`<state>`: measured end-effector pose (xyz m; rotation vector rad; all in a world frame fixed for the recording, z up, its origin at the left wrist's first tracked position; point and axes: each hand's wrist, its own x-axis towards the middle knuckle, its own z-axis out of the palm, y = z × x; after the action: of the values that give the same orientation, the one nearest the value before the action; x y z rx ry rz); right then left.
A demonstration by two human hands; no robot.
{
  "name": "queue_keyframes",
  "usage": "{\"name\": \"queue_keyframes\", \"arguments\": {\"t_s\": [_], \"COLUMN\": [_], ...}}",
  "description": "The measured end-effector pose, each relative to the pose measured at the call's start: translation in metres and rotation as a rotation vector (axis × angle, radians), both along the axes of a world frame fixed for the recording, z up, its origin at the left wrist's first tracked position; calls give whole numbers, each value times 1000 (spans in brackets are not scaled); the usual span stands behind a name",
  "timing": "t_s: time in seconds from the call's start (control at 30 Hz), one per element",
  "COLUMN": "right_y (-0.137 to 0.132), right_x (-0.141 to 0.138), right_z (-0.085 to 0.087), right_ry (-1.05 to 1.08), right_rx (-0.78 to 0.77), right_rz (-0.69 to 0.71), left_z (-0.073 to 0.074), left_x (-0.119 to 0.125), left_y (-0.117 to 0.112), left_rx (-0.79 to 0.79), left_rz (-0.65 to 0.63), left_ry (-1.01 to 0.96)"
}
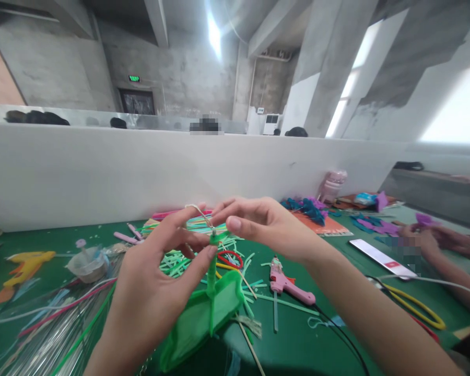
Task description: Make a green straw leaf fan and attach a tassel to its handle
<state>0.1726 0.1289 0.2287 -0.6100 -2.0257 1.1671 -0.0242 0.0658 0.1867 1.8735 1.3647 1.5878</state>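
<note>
My left hand (152,271) pinches the top of the wrapped stem of a green leaf-shaped craft piece (196,324) between thumb and fingers. Its broad green panels with raised edges hang below the hand. A thin pale cord (200,213) rises from the stem's tip and passes by my left index finger. My right hand (264,227) is just right of the tip, thumb and fingers apart, fingertips close to the cord. Whether they touch the cord, I cannot tell. Behind the stem lie many cut green strips (176,263) and a red loop (231,258).
A pink glue gun (292,290) lies at the right, its cord trailing forward. At left are a yellow glue gun (27,266), a small plastic bowl (88,263) and clear sticks (70,334). A phone (382,259) lies near another person's hands (434,240). A white partition (102,177) stands behind.
</note>
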Motion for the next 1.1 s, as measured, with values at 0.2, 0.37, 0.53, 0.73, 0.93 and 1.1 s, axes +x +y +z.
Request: {"name": "queue_keyframes", "arguments": {"t_s": [0.2, 0.37, 0.53, 0.73, 0.93, 1.1], "right_y": [-23, -29, -39, -49, -50, -57], "right_x": [26, 38, 17, -4, -6, -5], "right_z": [29, 33, 14, 5, 7, 7], "right_ry": [-300, -210, -103, -76, -75, -115], "right_rx": [323, 251, 181, 119, 121, 225], "right_rz": [-326, -349, -411, -366, -385, -412], "left_z": [0, -1, -1, -3, -3, -6], "left_x": [-6, -9, -8, -5, -4, -10], "left_y": [1, 5, 6, 6, 5, 10], "left_rx": [24, -4, -68, -80, -80, -38], "left_rz": [-4, -141, -236, -238, -199, -221], "left_ry": [0, -121, -222, -261, -249, -181]}}
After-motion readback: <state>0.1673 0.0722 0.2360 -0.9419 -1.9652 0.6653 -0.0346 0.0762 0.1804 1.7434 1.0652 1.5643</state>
